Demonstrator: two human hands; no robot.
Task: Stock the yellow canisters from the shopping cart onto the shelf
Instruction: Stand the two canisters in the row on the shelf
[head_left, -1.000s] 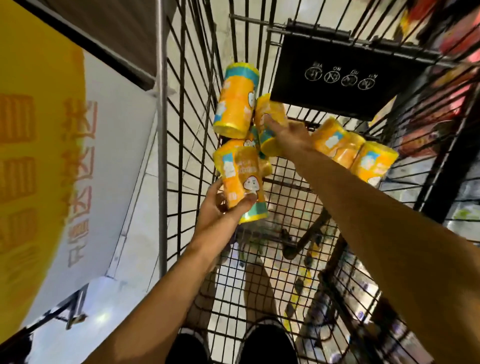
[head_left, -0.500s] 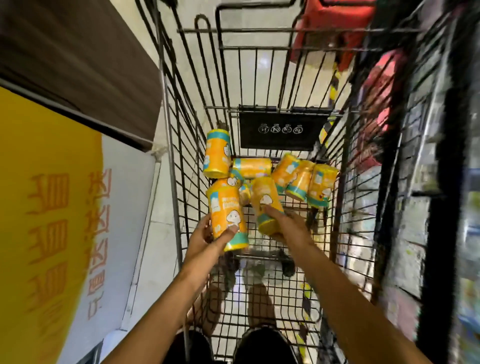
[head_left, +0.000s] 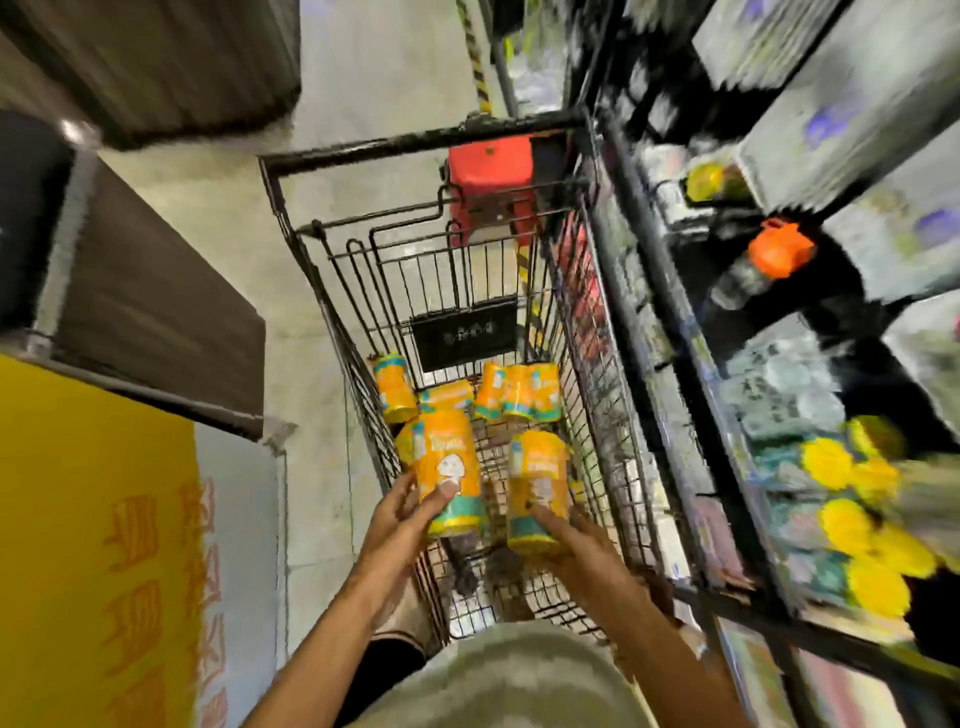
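Observation:
My left hand (head_left: 402, 512) grips a yellow canister (head_left: 449, 470) with a teal band and a white cartoon figure, held above the black wire shopping cart (head_left: 602, 415). My right hand (head_left: 569, 538) holds a second yellow canister (head_left: 535, 486) beside it, a little to the right. Several more yellow canisters (head_left: 519, 392) lie on the cart's floor toward its far end, one (head_left: 395, 387) leaning at the left wall. The shelf (head_left: 737, 457) runs along the right of the cart, blurred, with yellow round lids (head_left: 857, 514) on its lower level.
A red stool (head_left: 493, 182) stands behind the cart's far end. A yellow and white sign (head_left: 104, 545) and a brown board (head_left: 156, 306) fill the left side. An orange-capped bottle (head_left: 763, 260) sits on the shelf. Grey floor shows between the sign and the cart.
Both hands have lifted their canisters up and back toward me, away from the pile. My head has risen and turned right, bringing the shelf into view.

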